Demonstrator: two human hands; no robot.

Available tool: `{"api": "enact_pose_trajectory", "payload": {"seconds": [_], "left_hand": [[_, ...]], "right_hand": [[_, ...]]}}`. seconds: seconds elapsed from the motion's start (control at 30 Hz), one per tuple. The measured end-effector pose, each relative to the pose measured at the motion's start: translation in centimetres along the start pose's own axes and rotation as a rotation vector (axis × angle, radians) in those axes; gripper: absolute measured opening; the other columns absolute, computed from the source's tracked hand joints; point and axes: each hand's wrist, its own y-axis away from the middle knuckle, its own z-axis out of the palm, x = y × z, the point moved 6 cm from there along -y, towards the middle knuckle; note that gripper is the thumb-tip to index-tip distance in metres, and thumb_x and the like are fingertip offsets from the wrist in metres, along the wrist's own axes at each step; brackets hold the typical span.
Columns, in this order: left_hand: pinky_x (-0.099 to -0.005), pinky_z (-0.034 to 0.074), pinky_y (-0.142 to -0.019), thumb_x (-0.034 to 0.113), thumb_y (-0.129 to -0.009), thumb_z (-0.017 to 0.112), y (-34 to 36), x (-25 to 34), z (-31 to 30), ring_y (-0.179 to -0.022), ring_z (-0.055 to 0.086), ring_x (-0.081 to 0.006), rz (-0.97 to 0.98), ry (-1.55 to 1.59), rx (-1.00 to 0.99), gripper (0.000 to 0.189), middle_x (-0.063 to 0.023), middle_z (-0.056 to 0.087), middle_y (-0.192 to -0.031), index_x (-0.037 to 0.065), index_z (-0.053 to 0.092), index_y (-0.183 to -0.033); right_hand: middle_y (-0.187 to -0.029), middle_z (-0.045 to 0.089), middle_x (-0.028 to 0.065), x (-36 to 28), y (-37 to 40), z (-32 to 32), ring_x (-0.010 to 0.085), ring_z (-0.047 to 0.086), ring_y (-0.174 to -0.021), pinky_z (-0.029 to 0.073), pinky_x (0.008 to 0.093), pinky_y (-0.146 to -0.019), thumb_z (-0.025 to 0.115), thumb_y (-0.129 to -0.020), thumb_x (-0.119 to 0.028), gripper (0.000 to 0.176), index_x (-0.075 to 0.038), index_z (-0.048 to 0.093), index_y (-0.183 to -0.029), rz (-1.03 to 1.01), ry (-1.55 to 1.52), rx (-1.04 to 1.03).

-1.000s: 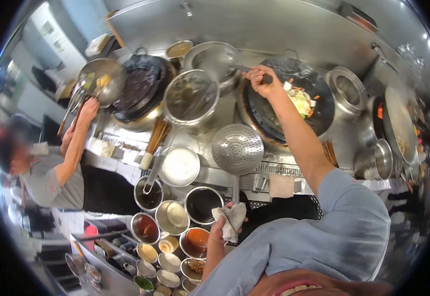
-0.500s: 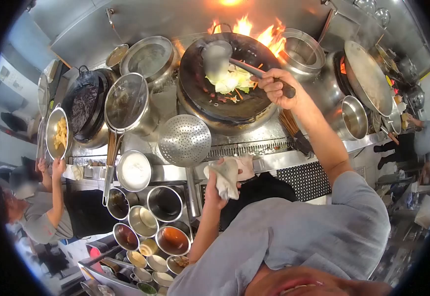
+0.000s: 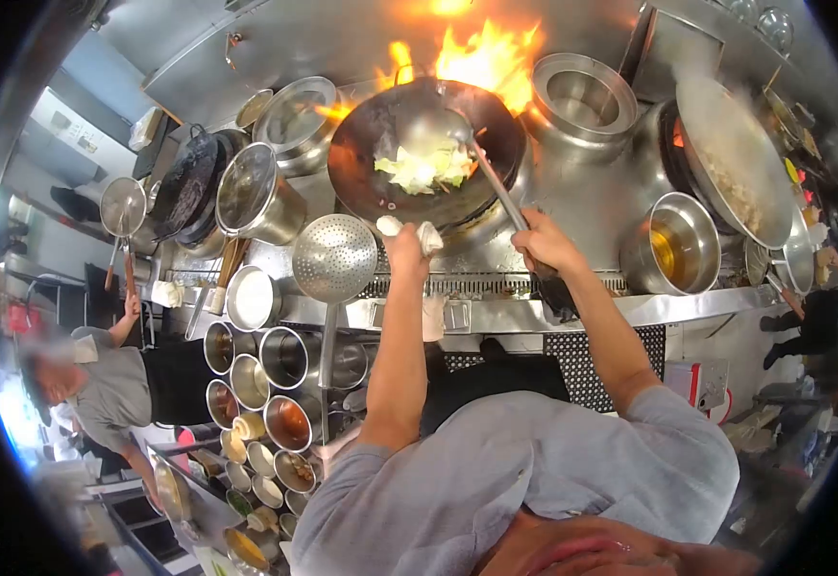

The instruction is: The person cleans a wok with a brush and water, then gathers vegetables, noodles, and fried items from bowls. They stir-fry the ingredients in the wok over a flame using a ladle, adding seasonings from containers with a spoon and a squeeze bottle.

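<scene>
Chopped pale green cabbage (image 3: 424, 170) lies in a large dark wok (image 3: 361, 182), which stands on a burner with tall flames behind it. My left hand (image 3: 406, 252) is closed on a white cloth (image 3: 428, 237) at the wok's near edge; the wok's handle there is hidden. The long-handled ladle (image 3: 500, 184) is held in my right hand (image 3: 546, 242), with its bowl over the cabbage and blurred by steam.
A perforated skimmer (image 3: 335, 257) lies left of my left hand. Several metal pots of sauces (image 3: 289, 422) stand at lower left. An oil pot (image 3: 670, 245) and a steaming wok (image 3: 736, 163) are at right. Co-workers are at the far left (image 3: 111, 384) and far right.
My left hand has moved up to the wok's near edge with the cloth. My right hand has moved down, lowering the ladle's handle. The flames are larger. The left co-worker's arms have moved.
</scene>
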Motion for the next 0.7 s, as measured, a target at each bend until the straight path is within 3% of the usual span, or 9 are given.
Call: {"api": "enact_pose_trajectory", "payload": {"seconds": [0.13, 0.2, 0.23, 0.27, 0.37, 0.5, 0.57, 0.67, 0.7], "left_hand": [[-0.0376, 0.049, -0.050, 0.009, -0.082, 0.049, 1.6, 0.1, -0.2, -0.067, 0.061, -0.0222, 0.111, 0.031, -0.065, 0.025, -0.0067, 0.057, -0.082, 0.011, 0.045, -0.106], [-0.0395, 0.047, -0.052, 0.009, -0.082, 0.049, 0.2, -0.5, -1.0, -0.069, 0.060, -0.0211, 0.008, -0.009, -0.101, 0.018, -0.0052, 0.056, -0.081, 0.012, 0.047, -0.100], [-0.0403, 0.046, -0.054, 0.010, -0.083, 0.050, 1.4, 0.0, -0.9, -0.071, 0.060, -0.0211, 0.005, -0.003, -0.086, 0.018, -0.0055, 0.057, -0.083, 0.011, 0.049, -0.100], [-0.0410, 0.046, -0.056, 0.011, -0.083, 0.050, 2.3, 0.6, -0.1, -0.072, 0.060, -0.0211, 0.004, 0.009, -0.079, 0.017, -0.0059, 0.057, -0.084, 0.011, 0.050, -0.101], [-0.0417, 0.046, -0.062, 0.014, -0.085, 0.051, 3.0, 1.8, 0.6, -0.078, 0.059, -0.0215, -0.026, 0.019, -0.068, 0.020, -0.0062, 0.059, -0.088, 0.011, 0.051, -0.104], [-0.0412, 0.047, -0.070, 0.025, -0.091, 0.051, -0.3, 0.4, 0.2, -0.085, 0.059, -0.0199, -0.090, -0.041, -0.202, 0.021, -0.0043, 0.062, -0.095, 0.012, 0.055, -0.108], [-0.0405, 0.048, -0.074, 0.040, -0.094, 0.052, -0.1, -0.1, -0.9, -0.087, 0.060, -0.0185, -0.156, 0.002, -0.316, 0.030, -0.0035, 0.063, -0.100, 0.013, 0.058, -0.108], [-0.0401, 0.049, -0.076, 0.039, -0.092, 0.058, 6.4, -1.1, -6.1, -0.089, 0.061, -0.0202, -0.222, 0.076, -0.492, 0.038, -0.0035, 0.063, -0.101, 0.008, 0.056, -0.114], [-0.0390, 0.050, -0.076, 0.037, -0.091, 0.060, 7.7, -3.2, -9.5, -0.090, 0.061, -0.0200, -0.166, 0.061, -0.503, 0.040, -0.0046, 0.063, -0.101, 0.007, 0.054, -0.117]], "right_hand": [[-0.062, 0.055, 0.0129, -2.4, 4.1, 1.0, 0.0213, 0.055, -0.044, 0.045, 0.0381, -0.044, 0.052, -0.080, -0.009, 0.047, 0.001, 0.043, -0.125, -0.120, 0.061, -0.075], [-0.067, 0.054, 0.0075, -2.7, 5.5, 0.8, 0.0140, 0.052, -0.043, 0.042, 0.0293, -0.041, 0.058, -0.082, -0.009, 0.056, -0.004, 0.041, -0.135, -0.193, 0.185, 0.104], [-0.060, 0.053, 0.0103, -2.2, 5.8, 1.1, 0.0189, 0.053, -0.043, 0.042, 0.0356, -0.042, 0.055, -0.084, -0.010, 0.058, -0.007, 0.033, -0.138, -0.367, 0.274, 0.139], [-0.060, 0.053, 0.0103, -1.4, 6.0, 1.5, 0.0189, 0.053, -0.043, 0.042, 0.0356, -0.042, 0.055, -0.084, -0.010, 0.058, -0.007, 0.033, -0.138, -0.381, 0.285, 0.133], [-0.058, 0.047, 0.0005, 3.1, 6.2, 4.4, 0.0101, 0.045, -0.041, 0.037, 0.0265, -0.038, 0.053, -0.086, -0.004, 0.058, -0.010, 0.032, -0.140, -0.138, -0.311, -0.115], [-0.060, 0.049, 0.0023, 5.1, 5.4, 8.2, 0.0098, 0.044, -0.039, 0.037, 0.0266, -0.037, 0.050, -0.086, -0.003, 0.058, -0.008, 0.033, -0.140, -0.189, -0.030, 0.048], [-0.057, 0.043, 0.0003, 2.5, 6.9, 9.9, 0.0086, 0.040, -0.037, 0.034, 0.0249, -0.035, 0.046, -0.084, 0.000, 0.052, -0.007, 0.038, -0.135, -0.208, -0.183, 0.073], [-0.054, 0.040, 0.0001, 2.3, 9.3, 13.1, 0.0102, 0.039, -0.036, 0.034, 0.0255, -0.034, 0.046, -0.082, 0.002, 0.045, -0.006, 0.043, -0.127, -0.193, -0.446, -0.050], [-0.053, 0.038, 0.0003, 1.9, 10.6, 14.8, 0.0115, 0.037, -0.033, 0.034, 0.0271, -0.033, 0.046, -0.083, 0.002, 0.034, -0.005, 0.045, -0.116, -0.144, -0.615, -0.160]]}}
